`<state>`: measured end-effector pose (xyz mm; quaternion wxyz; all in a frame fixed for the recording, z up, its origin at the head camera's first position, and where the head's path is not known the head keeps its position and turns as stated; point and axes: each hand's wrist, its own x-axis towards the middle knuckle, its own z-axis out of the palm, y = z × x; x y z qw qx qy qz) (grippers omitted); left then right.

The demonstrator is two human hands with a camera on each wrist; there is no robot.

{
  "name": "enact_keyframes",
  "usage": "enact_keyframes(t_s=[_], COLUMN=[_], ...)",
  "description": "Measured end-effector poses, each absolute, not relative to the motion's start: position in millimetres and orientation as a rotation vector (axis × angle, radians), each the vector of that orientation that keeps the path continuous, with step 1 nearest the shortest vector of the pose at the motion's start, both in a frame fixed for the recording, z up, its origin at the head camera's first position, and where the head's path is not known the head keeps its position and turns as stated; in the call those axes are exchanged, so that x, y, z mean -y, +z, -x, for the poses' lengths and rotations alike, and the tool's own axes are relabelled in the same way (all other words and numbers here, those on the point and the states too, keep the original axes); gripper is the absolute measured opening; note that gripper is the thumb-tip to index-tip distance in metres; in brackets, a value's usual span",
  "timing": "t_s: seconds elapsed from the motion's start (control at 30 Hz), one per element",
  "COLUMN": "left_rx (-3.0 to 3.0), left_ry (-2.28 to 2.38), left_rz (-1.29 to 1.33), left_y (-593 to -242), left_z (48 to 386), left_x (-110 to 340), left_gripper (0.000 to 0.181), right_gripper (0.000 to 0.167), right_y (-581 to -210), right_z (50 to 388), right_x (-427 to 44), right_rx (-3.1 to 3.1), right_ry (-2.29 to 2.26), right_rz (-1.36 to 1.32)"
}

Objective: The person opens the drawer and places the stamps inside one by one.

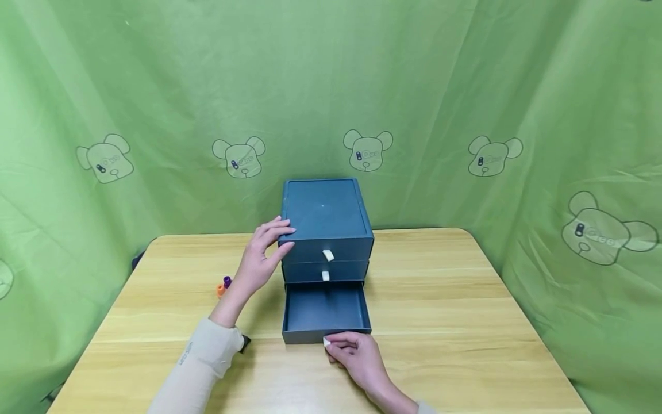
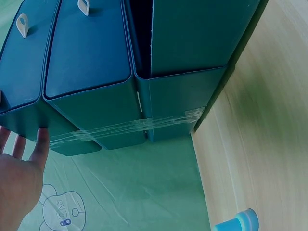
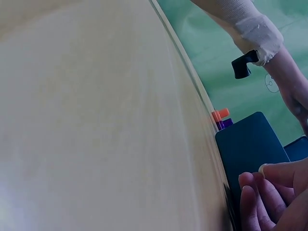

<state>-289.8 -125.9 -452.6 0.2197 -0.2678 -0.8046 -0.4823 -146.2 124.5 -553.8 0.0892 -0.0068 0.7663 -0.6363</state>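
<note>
A dark blue drawer cabinet [image 1: 326,207] with three drawers stands on the table. Its bottom drawer [image 1: 326,310] is pulled out, and the inside that shows is bare. My right hand [image 1: 359,359] pinches the small white pull tab [image 1: 326,341] on that drawer's front between thumb and fingers. With fingers extended, my left hand [image 1: 261,256] rests on the cabinet's upper left edge. The left wrist view shows the left fingertips [image 2: 42,137] against the cabinet's side. The upper two drawers are closed, each with a white loop tab [image 1: 328,255].
Left of the cabinet, partly behind the left forearm, stand small orange [image 1: 221,290] and purple [image 1: 227,281] cylindrical pieces. Clear tape [image 2: 120,129] runs along the cabinet's side. A green curtain [image 1: 310,86] printed with bear heads surrounds the wooden table [image 1: 439,322].
</note>
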Motion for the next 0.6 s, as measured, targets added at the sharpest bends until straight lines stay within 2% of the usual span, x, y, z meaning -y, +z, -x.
enact_keyframes(t_s=[0.6], left_rx=[2.237], left_ry=[-1.328], left_rz=[0.739], left_y=[-451], left_z=[288], left_x=[126], left_gripper=[0.029], right_gripper=[0.019], right_y=[-553], right_z=[129], right_x=[-126], right_rx=[-2.302], right_ry=[-1.807], right_rz=[0.014])
